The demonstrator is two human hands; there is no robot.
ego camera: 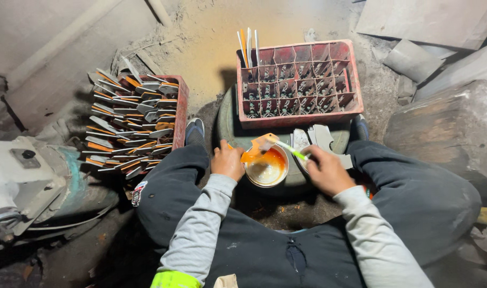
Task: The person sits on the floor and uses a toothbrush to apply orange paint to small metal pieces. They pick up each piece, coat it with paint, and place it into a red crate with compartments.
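Left hand (227,161) gripping a flat metal piece (263,143) over the orange paint bowl (266,168), right hand (325,169) fingers clenching a green-handled brush (290,150) against it.

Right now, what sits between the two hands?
In the head view, a small bowl of orange paint lies between the left hand and right hand.

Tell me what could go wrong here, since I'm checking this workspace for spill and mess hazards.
1. The small round bowl of orange paint sits at the edge of the round grey stand, above the person's dark trousers; a nudge from the left hand might tip it.
2. The right hand works a green-handled brush on a flat metal piece over the bowl; drips could miss.
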